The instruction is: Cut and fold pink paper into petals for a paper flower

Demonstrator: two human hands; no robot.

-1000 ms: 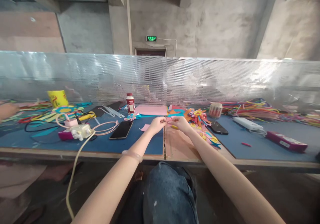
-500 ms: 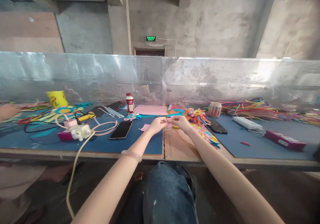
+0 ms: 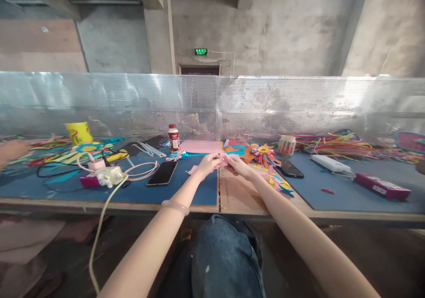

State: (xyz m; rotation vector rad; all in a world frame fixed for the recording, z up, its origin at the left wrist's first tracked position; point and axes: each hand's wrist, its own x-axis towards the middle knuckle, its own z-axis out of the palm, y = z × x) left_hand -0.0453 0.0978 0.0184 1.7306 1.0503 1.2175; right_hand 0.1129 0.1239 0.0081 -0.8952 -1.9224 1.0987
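Between my two hands, above the middle of the table, is a small pink paper piece (image 3: 224, 160). My left hand (image 3: 209, 165) pinches it from the left, fingers closed. On its other side my right hand (image 3: 236, 165) is closed on the paper's right part. The fingers hide much of the paper's shape. Just right of my right hand lies an orange and yellow paper flower (image 3: 262, 152), with cut yellow, pink and blue paper pieces (image 3: 280, 185) in front of it. Behind my hands lies a pink sheet (image 3: 201, 147).
A black phone (image 3: 162, 173), a power strip with cables (image 3: 108, 176) and a red-capped bottle (image 3: 173, 137) stand left. Right are another phone (image 3: 291, 168), a jar (image 3: 287, 145), a white power strip (image 3: 330, 163) and a purple box (image 3: 381, 186). Another person's hand (image 3: 13, 152) is far left.
The pink paper shows more clearly between my hands. My right hand has turned slightly, its fingers curled more. The view has shifted a little.
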